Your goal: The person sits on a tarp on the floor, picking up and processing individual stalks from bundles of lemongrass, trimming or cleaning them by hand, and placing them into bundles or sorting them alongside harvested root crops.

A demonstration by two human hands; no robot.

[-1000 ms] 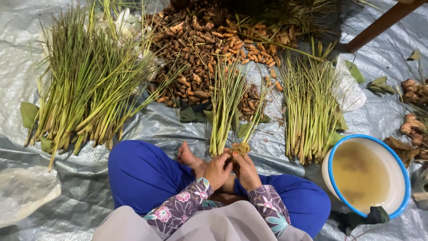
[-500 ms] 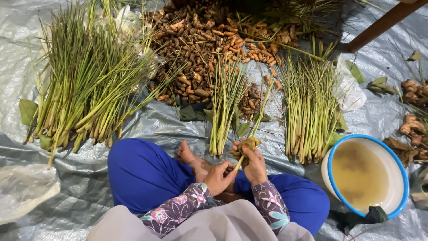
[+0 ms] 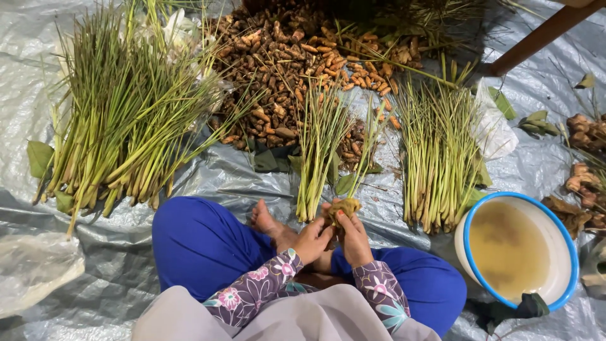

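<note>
I sit cross-legged in blue trousers on a grey plastic sheet [image 3: 38, 76]. Both hands meet over my lap around a small yellow-brown root clump [image 3: 343, 207] with a thin green stalk rising from it. My right hand [image 3: 353, 237] grips the clump from below and the right. My left hand [image 3: 312, 240] holds its lower left side. A small bundle of lemongrass stalks [image 3: 319, 145] lies just beyond my hands, its cut ends toward me.
A big lemongrass heap [image 3: 120, 120] lies at the left, another bundle [image 3: 439, 158] at the right. A pile of brown and orange roots [image 3: 284, 57] lies behind. A white blue-rimmed basin [image 3: 565, 243] of murky water stands at the right, with ginger-like roots [image 3: 584, 151] beyond it.
My hands have shifted on the root clump, raising it slightly forward; my left hand, open-palmed half a second ago, has closed back onto it. The bundles and basin have not moved.
</note>
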